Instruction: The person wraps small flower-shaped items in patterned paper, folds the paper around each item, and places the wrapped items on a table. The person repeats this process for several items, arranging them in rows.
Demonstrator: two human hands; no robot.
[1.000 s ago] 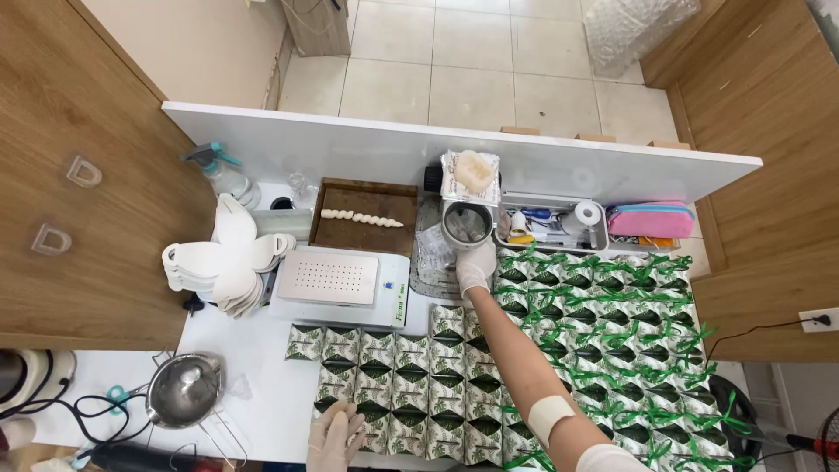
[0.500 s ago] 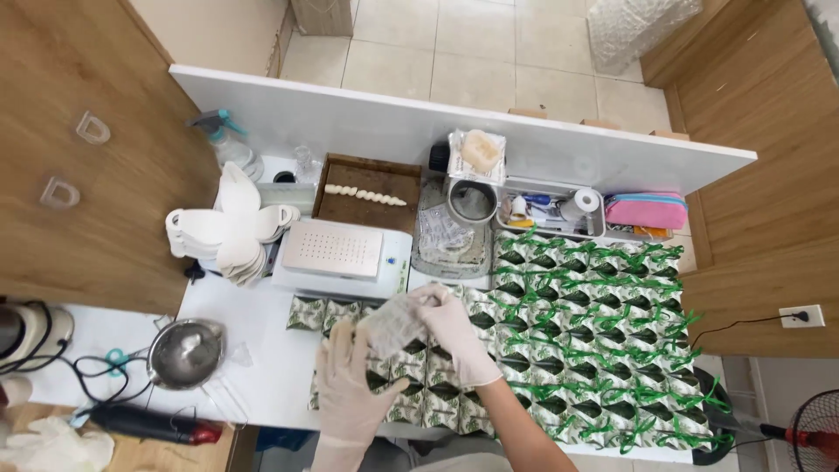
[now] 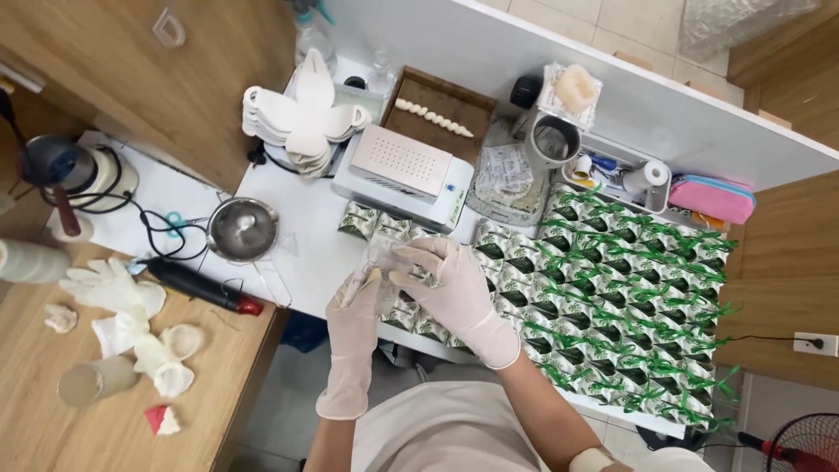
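Holding clear bag (image 3: 382,267), left hand (image 3: 354,316), right hand (image 3: 446,278).

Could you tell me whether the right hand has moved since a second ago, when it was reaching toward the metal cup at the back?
Yes. The right hand has come back from the metal cup toward the body, now meeting the left hand in front of the white machine.

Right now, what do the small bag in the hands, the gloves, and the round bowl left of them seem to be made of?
Small bag: thin clear plastic film, glossy; the packets below show through it. Gloves on the left hand and right hand: probably latex or similar, matte off-white, wrinkling at the wrists. Round bowl: most likely steel, grey and shiny with bright reflections.
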